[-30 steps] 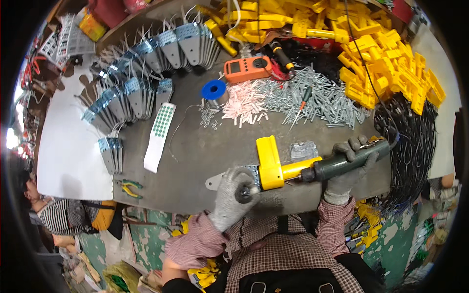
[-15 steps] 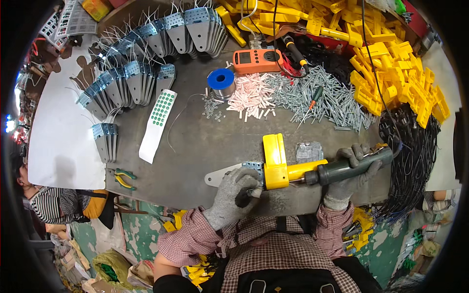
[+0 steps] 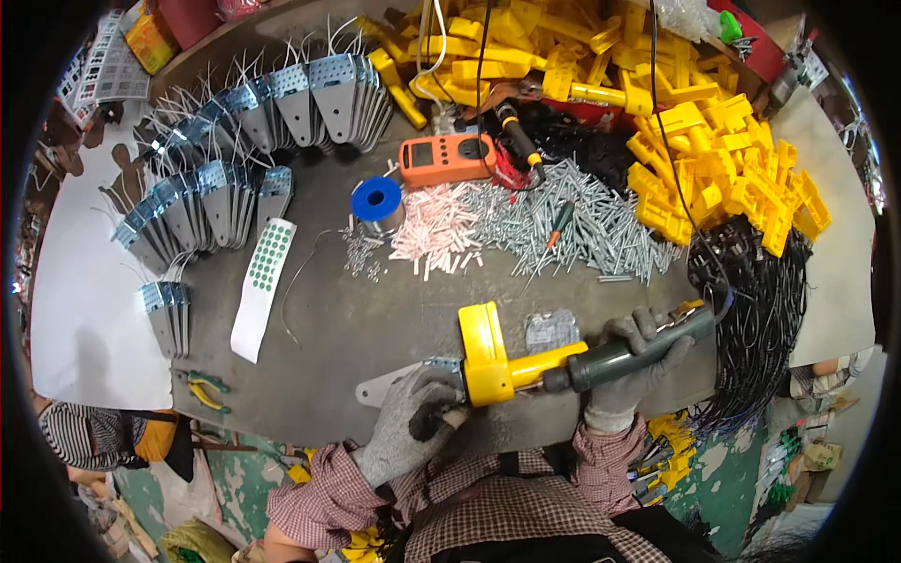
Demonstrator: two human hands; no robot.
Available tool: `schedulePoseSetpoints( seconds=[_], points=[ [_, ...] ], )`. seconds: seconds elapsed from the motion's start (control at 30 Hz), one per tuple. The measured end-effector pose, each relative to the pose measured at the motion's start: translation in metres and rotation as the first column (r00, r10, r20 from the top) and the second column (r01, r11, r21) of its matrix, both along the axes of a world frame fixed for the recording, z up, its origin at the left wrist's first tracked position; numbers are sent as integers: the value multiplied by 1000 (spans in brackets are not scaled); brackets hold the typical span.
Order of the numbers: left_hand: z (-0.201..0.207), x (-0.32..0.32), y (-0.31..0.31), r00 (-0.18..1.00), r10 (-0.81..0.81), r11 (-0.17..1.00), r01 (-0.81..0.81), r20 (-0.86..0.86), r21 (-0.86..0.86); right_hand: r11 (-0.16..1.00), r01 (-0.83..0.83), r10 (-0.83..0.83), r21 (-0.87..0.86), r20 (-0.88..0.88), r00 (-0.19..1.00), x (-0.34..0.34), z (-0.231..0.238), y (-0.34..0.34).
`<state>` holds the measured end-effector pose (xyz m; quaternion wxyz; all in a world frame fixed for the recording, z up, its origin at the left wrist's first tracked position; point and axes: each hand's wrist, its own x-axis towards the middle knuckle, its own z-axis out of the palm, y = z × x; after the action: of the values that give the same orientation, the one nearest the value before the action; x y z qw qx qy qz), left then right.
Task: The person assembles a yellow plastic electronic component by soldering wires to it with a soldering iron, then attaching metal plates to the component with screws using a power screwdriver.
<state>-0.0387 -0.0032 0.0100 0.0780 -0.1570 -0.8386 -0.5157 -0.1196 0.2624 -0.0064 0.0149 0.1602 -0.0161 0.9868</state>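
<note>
My gloved left hand [image 3: 405, 422] grips a yellow plastic housing [image 3: 486, 349] at its left end, where a grey metal plate [image 3: 383, 383] with a rounded tip sticks out. A yellow tubular arm of that housing reaches to the right. My gloved right hand [image 3: 636, 361] is wrapped round a dark green electric screwdriver [image 3: 605, 368], lying nearly level. Its nose points left at the housing, below the tubular arm; the exact contact of the bit is too small to tell. A small clear plastic packet [image 3: 552, 330] lies just behind the housing.
Behind lie long screws [image 3: 601, 220], pink sleeves [image 3: 432, 225], a solder spool [image 3: 377, 202] and an orange meter [image 3: 447, 159]. Yellow housings [image 3: 694, 169] and black cables [image 3: 755, 319] fill the right. Metal plates [image 3: 230, 202], a sticker strip [image 3: 263, 286] and pliers [image 3: 205, 389] are left.
The whole scene has shifted left and down in the picture as the view moved. Both hands keep their holds, and the screwdriver stays at the housing.
</note>
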Motion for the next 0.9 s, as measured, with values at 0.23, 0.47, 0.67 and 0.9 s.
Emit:
schedulePoseSetpoints(
  seconds=[0.23, 0.47, 0.67, 0.9],
  points=[
    [-5, 1, 10, 998, 56, 996, -56, -6, -76, 988, 157, -157, 4, 65, 985, -2, 2, -1],
    [-4, 9, 5, 997, 72, 989, -66, 41, -130, 970, 230, -240, 74, 188, 952, 0, 10, -18],
    [20, 3, -12, 993, 69, 881, -105, -95, -461, 578, -115, -263, 808, 318, 911, -9, 70, 48],
    [0, -1, -30, 942, 253, 966, -257, 219, -14, -803, 242, -223, 544, -652, 725, -23, 98, 115]
  ],
)
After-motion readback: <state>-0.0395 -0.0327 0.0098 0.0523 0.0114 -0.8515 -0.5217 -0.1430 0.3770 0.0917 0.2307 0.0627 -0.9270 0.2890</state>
